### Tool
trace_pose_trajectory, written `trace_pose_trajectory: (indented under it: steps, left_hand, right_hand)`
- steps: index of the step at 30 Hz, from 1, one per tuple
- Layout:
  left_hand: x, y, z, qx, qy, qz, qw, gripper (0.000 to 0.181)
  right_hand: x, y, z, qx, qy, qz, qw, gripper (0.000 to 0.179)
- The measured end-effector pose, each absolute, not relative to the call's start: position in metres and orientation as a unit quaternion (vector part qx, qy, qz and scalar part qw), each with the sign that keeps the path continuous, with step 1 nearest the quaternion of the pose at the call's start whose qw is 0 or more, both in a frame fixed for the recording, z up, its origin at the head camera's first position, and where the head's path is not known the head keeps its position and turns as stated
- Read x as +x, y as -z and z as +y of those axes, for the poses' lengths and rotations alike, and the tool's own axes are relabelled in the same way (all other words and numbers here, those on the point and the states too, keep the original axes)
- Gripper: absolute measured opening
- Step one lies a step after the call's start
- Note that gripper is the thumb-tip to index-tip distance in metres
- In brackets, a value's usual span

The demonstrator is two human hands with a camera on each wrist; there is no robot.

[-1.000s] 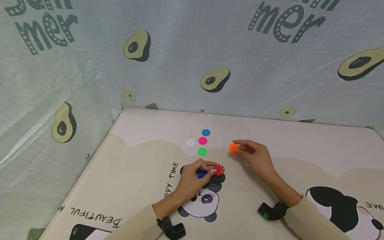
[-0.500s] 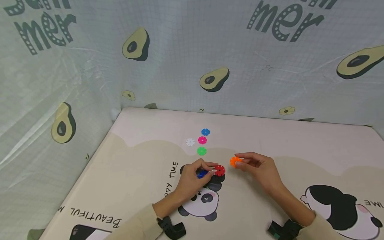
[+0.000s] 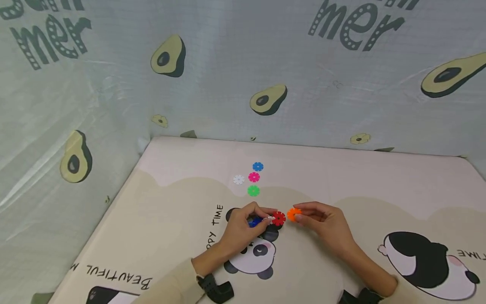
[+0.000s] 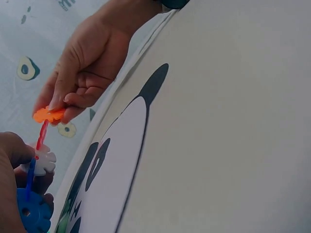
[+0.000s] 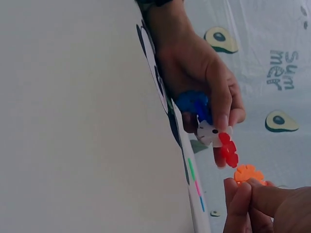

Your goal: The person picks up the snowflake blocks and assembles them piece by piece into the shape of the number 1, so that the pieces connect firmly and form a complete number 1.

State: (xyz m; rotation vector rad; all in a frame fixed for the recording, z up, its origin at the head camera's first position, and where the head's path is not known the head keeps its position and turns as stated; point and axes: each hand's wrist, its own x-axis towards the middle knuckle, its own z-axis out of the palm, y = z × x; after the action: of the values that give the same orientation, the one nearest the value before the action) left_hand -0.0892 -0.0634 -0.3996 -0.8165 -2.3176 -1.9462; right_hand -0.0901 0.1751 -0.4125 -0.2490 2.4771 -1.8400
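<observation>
Left hand: the left hand (image 3: 243, 224) is pinching a joined string of notched discs between thumb and fingers, its grip narrow around the white disc (image 4: 44, 161).
String: the blue part (image 5: 192, 102) is sitting deep in the palm side, perhaps more than one disc; the red disc (image 3: 279, 218) is sticking out at the far end, probably held so that its rim is staying uncovered.
Right hand: the right hand (image 3: 324, 221) is holding the orange disc (image 3: 294, 214) by one edge in a narrow pinch, seemingly leaving the notches facing the red disc free.
Gap: the orange disc is hanging just beside the red one, above the tabletop (image 3: 171, 228); the head view is showing them apart.
Loose discs: the light blue disc (image 3: 257, 166), pink disc (image 3: 254, 177) and green disc (image 3: 253, 191) are lying in a rough line, the loose white disc (image 3: 238, 180) beside them, probably within easy reach.
Containers: none are showing; these four are resting directly on the tabletop.
</observation>
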Motion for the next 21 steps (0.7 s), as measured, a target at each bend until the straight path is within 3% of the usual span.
trace_pose_trajectory:
  steps: [21]
  left_hand:
    - [-0.0894, 0.3994, -0.0630, -0.246, 0.620, -0.745, -0.025, 0.006]
  right_hand:
    - [-0.0869, 0.4193, 0.1698, -0.092, 0.592, 0.801, 0.015, 0.026]
